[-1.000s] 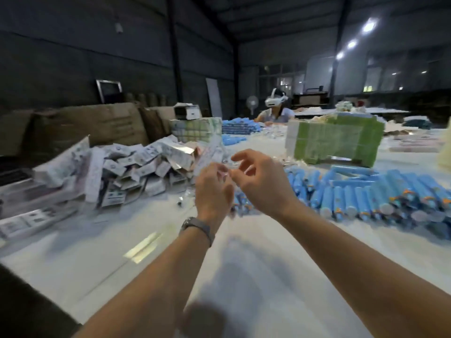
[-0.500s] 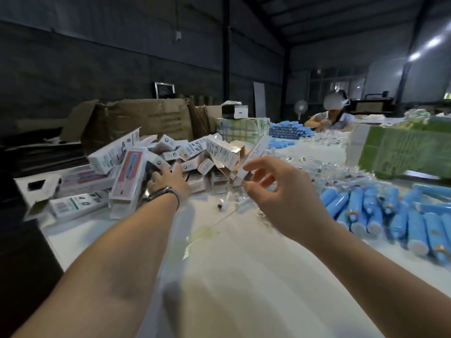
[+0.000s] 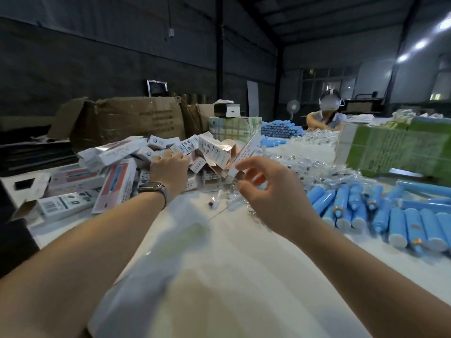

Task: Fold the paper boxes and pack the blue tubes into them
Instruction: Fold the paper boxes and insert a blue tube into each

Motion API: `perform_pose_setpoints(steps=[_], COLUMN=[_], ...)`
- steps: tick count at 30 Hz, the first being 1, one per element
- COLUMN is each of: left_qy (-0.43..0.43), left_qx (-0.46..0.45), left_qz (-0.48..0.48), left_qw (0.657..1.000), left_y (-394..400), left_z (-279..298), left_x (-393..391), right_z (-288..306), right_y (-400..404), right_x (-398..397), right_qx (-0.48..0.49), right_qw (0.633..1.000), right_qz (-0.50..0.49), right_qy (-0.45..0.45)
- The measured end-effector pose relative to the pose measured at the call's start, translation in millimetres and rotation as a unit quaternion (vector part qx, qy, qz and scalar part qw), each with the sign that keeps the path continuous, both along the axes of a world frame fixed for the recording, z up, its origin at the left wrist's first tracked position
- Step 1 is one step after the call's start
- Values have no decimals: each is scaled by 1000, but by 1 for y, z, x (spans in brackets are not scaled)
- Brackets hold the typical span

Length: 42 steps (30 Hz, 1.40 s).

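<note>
- The left hand [image 3: 168, 170] reaches into the heap of paper boxes [image 3: 136, 164] at ten o'clock on the tabletop [image 3: 244, 276]; its fingertips are buried among the boxes, so whether its grip is clamped on one cannot be told.
- A watch [image 3: 151, 187] sits on the left wrist.
- The right hand [image 3: 271, 191] hovers above the tabletop at centre, fingers loosely curled and apart, holding nothing clearly visible.
- The blue tubes [image 3: 380, 211] lie in rows at three o'clock, just beyond the right hand.
- Small clear wrapped pieces [image 3: 314, 167] are scattered behind the right hand.
- A green carton [image 3: 395, 152] stands at two o'clock.
- A brown cardboard box [image 3: 131, 120] stands behind the heap at eleven o'clock.
- Another person [image 3: 327, 115] sits at one o'clock, far across the tabletop.
</note>
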<state>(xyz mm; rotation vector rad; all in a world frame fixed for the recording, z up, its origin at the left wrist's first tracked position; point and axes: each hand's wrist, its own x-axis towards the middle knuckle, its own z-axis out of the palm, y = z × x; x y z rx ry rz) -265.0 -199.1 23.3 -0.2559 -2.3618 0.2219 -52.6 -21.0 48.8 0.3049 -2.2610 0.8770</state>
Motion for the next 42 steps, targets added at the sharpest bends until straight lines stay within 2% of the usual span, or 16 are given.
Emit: perform_pose_setpoints(steps=[4,7,9,13,17,20,22,24,27,29,33,35,36,38,40,42], left_qy=[108,124,43,-166,-168,-157,-288,-405,-396,-328,-188,-142,-132,-132,-138,-143], left_qx=[78,203,319,490,552,614,604,565,595,615,569,568,569,575,578,580], left_qz=[-127,-241,-308,-398,-452,-475,-483,-497,-514,-546,-544,-516,-509,-509,-516,-515], left_qw=[983,941,895,757,680,610,565,518,474,464,587,626,632,626,618,615], left_y=[10,23,38,75,106,125,139,151,162,163,158,155,153,151,150,149], left_z=[38,61,76,90,82,66,50,31,11,4,0,-3,-6,-9,-11,-12], left_x=[60,109,140,194,217,224,231,236,236,233,232,229,227,223,220,218], right_z=[6,8,2,-14,-20,-13,-9,-12,-15,-8,7,6,3,-8,-24,-38], right_y=[12,23,27,33,63,86,97,101,110,120,144,166,178,197,207,212], right_x=[3,7,13,30,52,64,69,72,74,77,88,87,86,86,86,83], right_qx=[-9,-11,4,83,121,-53,-127,-98,6,7,-70,-30,68,232,243,223], right_qw=[1000,999,1000,995,982,998,991,995,997,991,980,985,967,871,827,830], right_qz=[-24,-40,-21,-59,-130,-41,14,15,-20,33,90,-32,-148,-325,-362,-371], right_qy=[17,31,7,16,71,8,-24,-30,-69,-126,-164,-167,-195,-285,-355,-352])
